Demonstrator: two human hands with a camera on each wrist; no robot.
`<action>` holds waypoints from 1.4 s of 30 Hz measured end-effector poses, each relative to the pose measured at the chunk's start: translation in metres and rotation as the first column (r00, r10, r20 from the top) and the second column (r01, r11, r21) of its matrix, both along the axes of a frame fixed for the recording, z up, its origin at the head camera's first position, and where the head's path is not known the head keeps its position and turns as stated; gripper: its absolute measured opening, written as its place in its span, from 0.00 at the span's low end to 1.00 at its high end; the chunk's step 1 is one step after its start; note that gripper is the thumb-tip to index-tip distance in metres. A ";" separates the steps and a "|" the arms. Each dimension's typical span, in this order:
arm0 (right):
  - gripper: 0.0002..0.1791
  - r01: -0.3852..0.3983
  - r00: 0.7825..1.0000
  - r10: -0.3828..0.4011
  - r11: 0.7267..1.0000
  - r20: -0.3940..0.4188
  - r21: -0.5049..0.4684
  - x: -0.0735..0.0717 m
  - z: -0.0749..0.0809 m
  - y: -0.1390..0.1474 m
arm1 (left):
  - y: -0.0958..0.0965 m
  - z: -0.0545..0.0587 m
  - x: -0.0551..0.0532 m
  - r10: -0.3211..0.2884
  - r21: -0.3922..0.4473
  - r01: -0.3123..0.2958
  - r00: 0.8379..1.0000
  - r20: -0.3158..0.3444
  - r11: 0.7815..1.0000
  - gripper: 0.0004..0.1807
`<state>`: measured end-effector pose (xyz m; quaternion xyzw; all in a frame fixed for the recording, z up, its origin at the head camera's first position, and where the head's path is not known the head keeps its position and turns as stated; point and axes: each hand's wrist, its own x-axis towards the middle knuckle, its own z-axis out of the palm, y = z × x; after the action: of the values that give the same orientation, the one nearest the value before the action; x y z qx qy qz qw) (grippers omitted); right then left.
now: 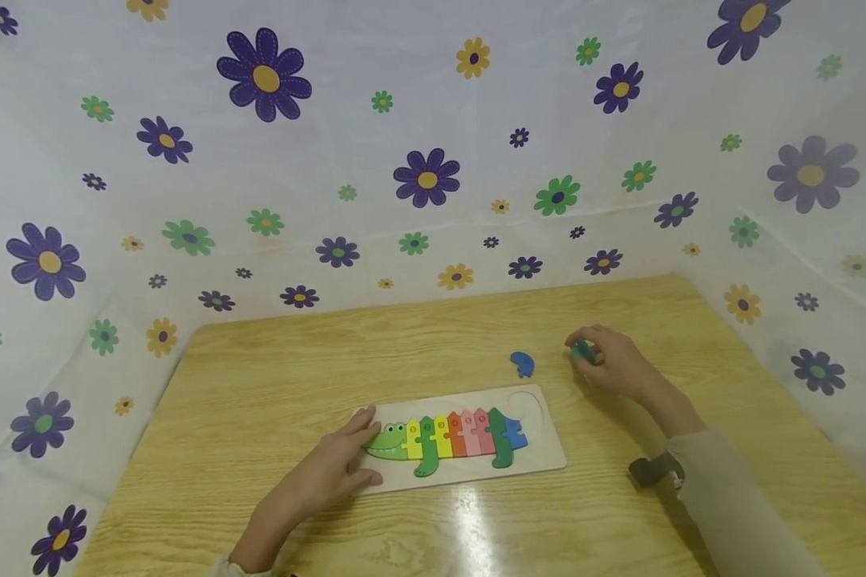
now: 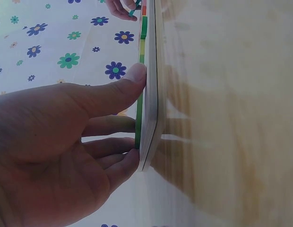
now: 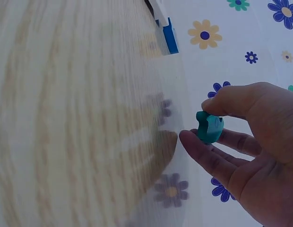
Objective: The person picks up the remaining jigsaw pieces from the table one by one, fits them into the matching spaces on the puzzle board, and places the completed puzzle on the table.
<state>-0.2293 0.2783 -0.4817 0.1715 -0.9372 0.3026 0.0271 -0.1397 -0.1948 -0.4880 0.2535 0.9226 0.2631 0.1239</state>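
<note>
A wooden crocodile puzzle board (image 1: 548, 449) lies flat on the table, with several numbered coloured pieces set into it. At its left end, my left hand (image 1: 332, 465) rests with fingers spread over the crocodile's green head (image 1: 388, 442); the left wrist view shows the thumb and fingertips touching the board's edge. Above the table, right of the board, my right hand (image 1: 617, 365) pinches a small teal puzzle piece (image 3: 211, 126) between thumb and fingers. A loose blue puzzle piece (image 1: 523, 365) lies just behind the board, left of that hand. A curved recess shows at the board's right end.
The wood-grain table (image 1: 317, 361) is bordered at the back and sides by a white flower-print sheet (image 1: 346, 144). A dark band with a small device (image 1: 653, 470) is at the right wrist.
</note>
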 end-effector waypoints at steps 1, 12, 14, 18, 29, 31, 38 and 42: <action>0.15 0.004 1.000 -0.004 1.000 0.009 -0.002 0.000 0.000 0.000 | 0.000 0.000 0.000 -0.001 0.002 0.001 1.000 0.000 1.000 0.40; 0.27 -0.034 0.999 0.034 0.999 0.014 -0.006 0.000 -0.002 0.000 | 0.001 0.001 0.000 0.000 0.000 0.000 1.000 -0.002 1.000 0.40; 0.27 -0.044 0.999 0.044 0.999 0.000 -0.001 0.000 -0.002 0.000 | 0.001 0.001 0.000 0.001 0.002 -0.001 1.000 -0.003 1.000 0.40; 0.27 -0.047 0.999 0.047 0.999 -0.016 0.001 0.002 -0.001 -0.001 | 0.001 0.001 0.000 0.003 0.005 -0.003 1.000 0.002 1.000 0.40; 0.27 -0.028 0.997 0.031 0.999 -0.068 0.040 0.007 -0.003 -0.002 | 0.001 0.000 -0.002 -0.001 0.003 0.001 1.000 0.000 1.000 0.40; 0.27 -0.026 0.997 0.029 0.999 -0.068 0.041 0.008 -0.003 -0.003 | 0.000 0.000 -0.002 0.001 -0.003 -0.001 1.000 0.000 1.000 0.40; 0.26 -0.025 0.995 0.033 0.996 -0.093 0.085 0.010 -0.003 -0.006 | 0.001 -0.001 -0.001 0.014 -0.022 -0.014 1.000 0.014 1.000 0.41; 0.26 -0.012 0.994 0.024 0.993 -0.103 0.118 0.008 -0.005 -0.008 | 0.001 -0.001 0.000 0.014 -0.017 -0.013 1.000 0.010 1.000 0.41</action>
<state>-0.2211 0.2706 -0.4867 0.1967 -0.9490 0.2380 0.0632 -0.1401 -0.1941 -0.4891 0.2447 0.9259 0.2573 0.1292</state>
